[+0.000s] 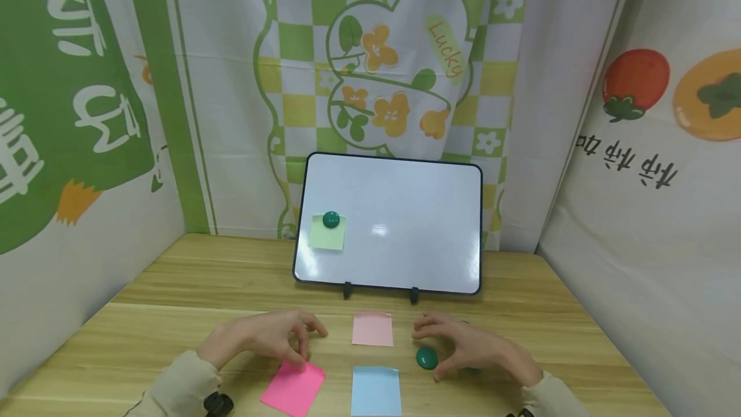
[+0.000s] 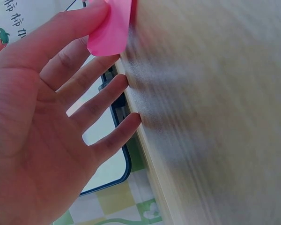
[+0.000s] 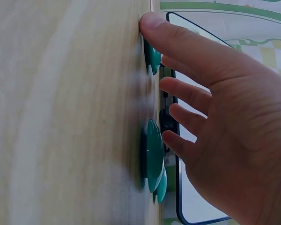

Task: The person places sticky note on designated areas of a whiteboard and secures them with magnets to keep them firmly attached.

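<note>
My left hand (image 1: 278, 336) pinches the edge of a bright pink sticky note (image 1: 295, 394) between thumb and index finger. In the left wrist view, the pink sheet (image 2: 113, 30) shows under the thumb, and the other fingers are spread with their tips at the tabletop. Over on the right, my right hand (image 1: 466, 344) arches around a round green magnet (image 1: 426, 358), thumb on the near side and fingers on the far side, with a gap around it. Beneath that palm lie more green magnets (image 3: 154, 157), mostly hidden from the head view.
A whiteboard (image 1: 405, 217) stands on small black feet at the back. On its left side, a green magnet (image 1: 331, 219) sits on a pale green note (image 1: 326, 239). Between my hands lie a light pink note (image 1: 372, 330) and a blue note (image 1: 376, 392) on the wooden table (image 1: 243, 262).
</note>
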